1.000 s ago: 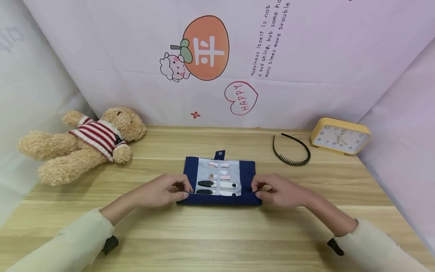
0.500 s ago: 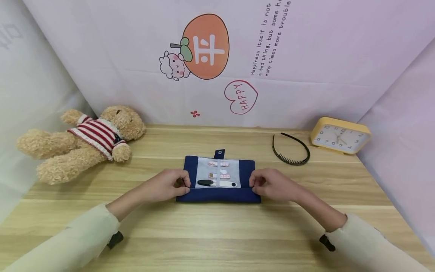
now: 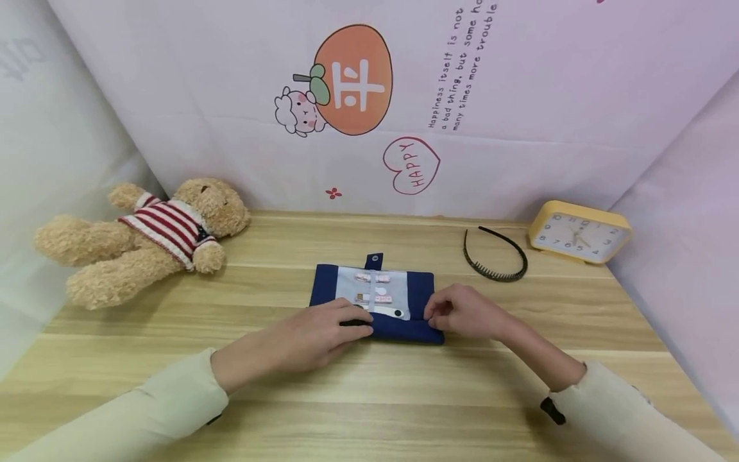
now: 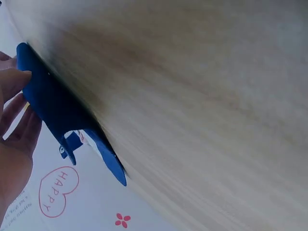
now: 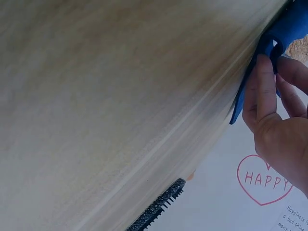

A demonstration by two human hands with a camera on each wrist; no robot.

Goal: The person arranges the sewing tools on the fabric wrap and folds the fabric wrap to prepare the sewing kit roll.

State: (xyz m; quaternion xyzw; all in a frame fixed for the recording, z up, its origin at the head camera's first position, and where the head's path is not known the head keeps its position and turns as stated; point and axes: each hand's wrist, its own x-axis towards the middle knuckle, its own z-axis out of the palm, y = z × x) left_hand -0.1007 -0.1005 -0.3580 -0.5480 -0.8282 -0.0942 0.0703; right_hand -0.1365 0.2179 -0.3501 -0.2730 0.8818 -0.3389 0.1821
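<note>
A navy fabric case (image 3: pixel 420 294) with a light grey lining lies unfolded on the table, its near edge turned up into a fold. Small pink-patterned pieces (image 3: pixel 375 299) and a white tool (image 3: pixel 397 314) with a black dot sit under a strap inside. My left hand (image 3: pixel 314 333) grips the fold near its middle, thumb on the outer face in the left wrist view, and covers the case's near left part. At the right end my right hand (image 3: pixel 462 313) pinches the fold between thumb and fingers; the right wrist view shows the looped cloth end (image 5: pixel 275 41) there.
A teddy bear (image 3: pixel 167 231) in a striped sweater lies at the back left. At the back right are a black toothed headband (image 3: pixel 499 274) and a yellow clock (image 3: pixel 580 232). A printed white cloth (image 3: pixel 491 173) hangs behind the wooden table (image 3: pixel 404 398).
The case's near edge has been folded further inward, covering the nearest white tool. My left hand has shifted right from the fold's left end to its middle. My right hand keeps hold.
</note>
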